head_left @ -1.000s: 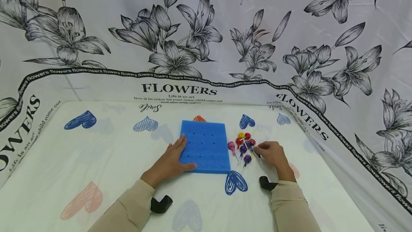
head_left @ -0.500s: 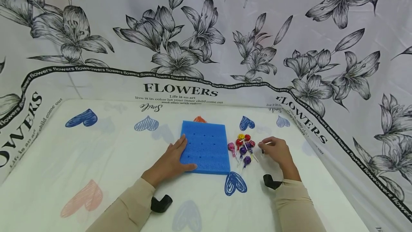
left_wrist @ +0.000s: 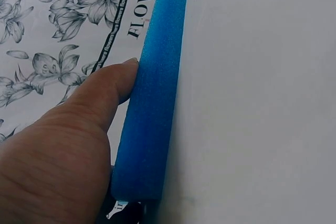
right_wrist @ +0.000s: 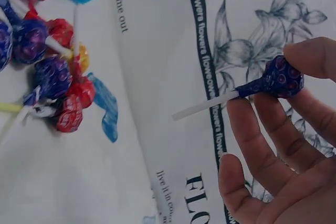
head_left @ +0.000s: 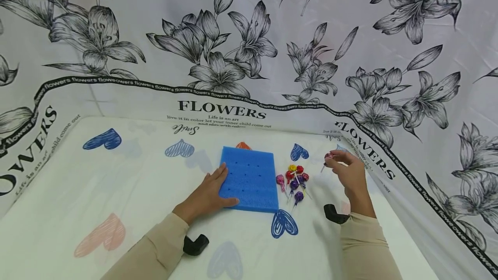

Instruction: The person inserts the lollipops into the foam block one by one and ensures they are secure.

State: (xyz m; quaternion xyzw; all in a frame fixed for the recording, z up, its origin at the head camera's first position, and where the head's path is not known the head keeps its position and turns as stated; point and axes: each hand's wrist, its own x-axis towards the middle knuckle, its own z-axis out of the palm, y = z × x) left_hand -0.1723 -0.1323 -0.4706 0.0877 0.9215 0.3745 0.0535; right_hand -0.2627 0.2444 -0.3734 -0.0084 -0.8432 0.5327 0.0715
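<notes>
A blue foam block (head_left: 250, 193) with several small holes in its top lies flat on the table. My left hand (head_left: 205, 194) rests on its left edge with fingers extended; in the left wrist view the thumb (left_wrist: 94, 98) touches the block's edge. Above the table, right of the candies, my right hand (head_left: 352, 174) pinches a purple-wrapped lollipop (right_wrist: 283, 77) by its head. Its white stick points away from the fingers, down and left in the right wrist view. Several lollipops (head_left: 294, 184) in purple, red, yellow and pink wrappers lie in a loose pile right of the block.
A white cloth (head_left: 155, 211) printed with hearts covers the table. Behind it and along the right side hangs a fabric backdrop (head_left: 128, 12) with black lily drawings. Black wrist-camera mounts (head_left: 196, 245) stick out from both sleeves.
My right hand has drawn away from the pile, up and to the right, lifting the purple lollipop. The left hand stays on the foam block. The head view has tilted slightly.
</notes>
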